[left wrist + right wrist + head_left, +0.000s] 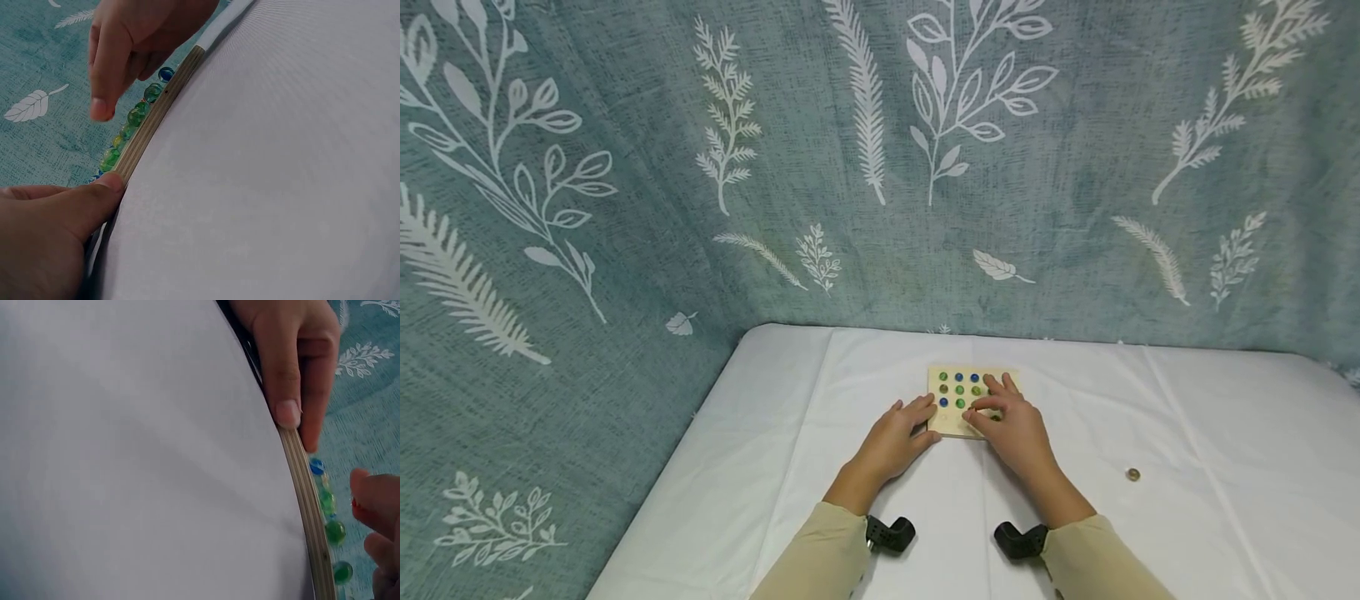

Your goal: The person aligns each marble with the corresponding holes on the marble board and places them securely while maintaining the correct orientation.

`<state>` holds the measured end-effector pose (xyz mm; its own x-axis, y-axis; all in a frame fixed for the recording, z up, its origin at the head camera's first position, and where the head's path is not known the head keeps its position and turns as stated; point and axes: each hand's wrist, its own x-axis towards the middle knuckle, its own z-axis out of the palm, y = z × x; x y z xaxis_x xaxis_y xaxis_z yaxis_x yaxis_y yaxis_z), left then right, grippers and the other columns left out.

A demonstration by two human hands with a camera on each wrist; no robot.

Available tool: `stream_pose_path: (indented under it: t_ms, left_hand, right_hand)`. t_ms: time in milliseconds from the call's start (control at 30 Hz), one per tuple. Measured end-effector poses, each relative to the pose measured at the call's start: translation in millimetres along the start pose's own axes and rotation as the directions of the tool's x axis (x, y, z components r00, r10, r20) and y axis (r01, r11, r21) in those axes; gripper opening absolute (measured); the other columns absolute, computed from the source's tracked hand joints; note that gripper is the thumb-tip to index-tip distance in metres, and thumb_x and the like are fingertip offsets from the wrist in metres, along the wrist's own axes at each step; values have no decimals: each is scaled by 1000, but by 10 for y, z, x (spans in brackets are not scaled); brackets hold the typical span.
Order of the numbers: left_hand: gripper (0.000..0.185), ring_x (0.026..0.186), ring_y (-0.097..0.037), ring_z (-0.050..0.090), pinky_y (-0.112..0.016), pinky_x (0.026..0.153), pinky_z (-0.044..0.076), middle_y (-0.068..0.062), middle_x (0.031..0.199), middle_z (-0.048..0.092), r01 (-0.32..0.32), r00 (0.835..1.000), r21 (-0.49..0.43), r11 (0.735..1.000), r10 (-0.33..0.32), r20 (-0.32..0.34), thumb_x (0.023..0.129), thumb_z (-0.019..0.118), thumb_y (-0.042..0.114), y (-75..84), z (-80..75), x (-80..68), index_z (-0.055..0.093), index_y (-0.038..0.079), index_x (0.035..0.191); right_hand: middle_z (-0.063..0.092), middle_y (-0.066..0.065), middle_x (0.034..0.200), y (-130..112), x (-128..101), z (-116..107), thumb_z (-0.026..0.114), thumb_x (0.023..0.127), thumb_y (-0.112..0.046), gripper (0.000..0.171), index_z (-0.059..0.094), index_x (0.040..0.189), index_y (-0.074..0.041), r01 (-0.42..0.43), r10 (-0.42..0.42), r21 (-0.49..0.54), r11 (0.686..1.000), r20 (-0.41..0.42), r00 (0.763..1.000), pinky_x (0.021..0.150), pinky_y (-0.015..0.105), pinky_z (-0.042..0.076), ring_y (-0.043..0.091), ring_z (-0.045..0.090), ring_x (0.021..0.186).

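Observation:
A square wooden board lies on the white table and carries rows of blue and green marbles. My left hand rests at the board's near left corner. Its thumb presses the side edge of the board, and a finger lies over the top of the board. My right hand hovers over the board's right part, fingers bent down toward the marbles. Whether its fingertips pinch a marble is hidden.
One loose brownish marble lies on the white tablecloth to the right of my right hand. A teal curtain with white leaf print hangs behind and to the left of the table. Black wrist mounts sit near the front edge.

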<state>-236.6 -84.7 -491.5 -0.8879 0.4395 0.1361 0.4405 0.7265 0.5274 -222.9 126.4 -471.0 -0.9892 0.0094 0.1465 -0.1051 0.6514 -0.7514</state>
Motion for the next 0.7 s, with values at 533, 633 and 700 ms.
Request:
stream_pose_path:
  t_ms: [533, 633, 700]
  left_hand:
    - [56, 142, -13, 40, -36, 125, 24, 3, 154, 42, -24, 1000, -9, 1000, 24, -4, 96, 64, 35, -13, 8, 2, 50, 12, 145]
    - [56, 142, -13, 40, -35, 125, 24, 3, 154, 42, -25, 1000, -7, 1000, 25, -5, 96, 64, 35, -20, 10, 8, 50, 12, 145]
    - [56, 142, -13, 40, -35, 125, 24, 4, 154, 42, -24, 1000, -4, 1000, 24, -6, 96, 64, 35, -21, 9, 7, 50, 12, 145]
  right_hand:
    - [41, 17, 154, -106, 70, 108, 77, 86, -24, 20, 79, 99, -9, 58, -40, -217, 974, 85, 996, 110, 73, 28, 50, 19, 146]
    - [39, 16, 155, -127, 73, 107, 76, 86, -25, 20, 79, 99, -10, 43, -23, -231, 972, 88, 996, 106, 74, 33, 54, 20, 144]
    - [38, 16, 155, -138, 75, 104, 76, 86, -25, 20, 79, 99, -11, 34, -12, -234, 972, 93, 996, 107, 74, 33, 54, 19, 144]
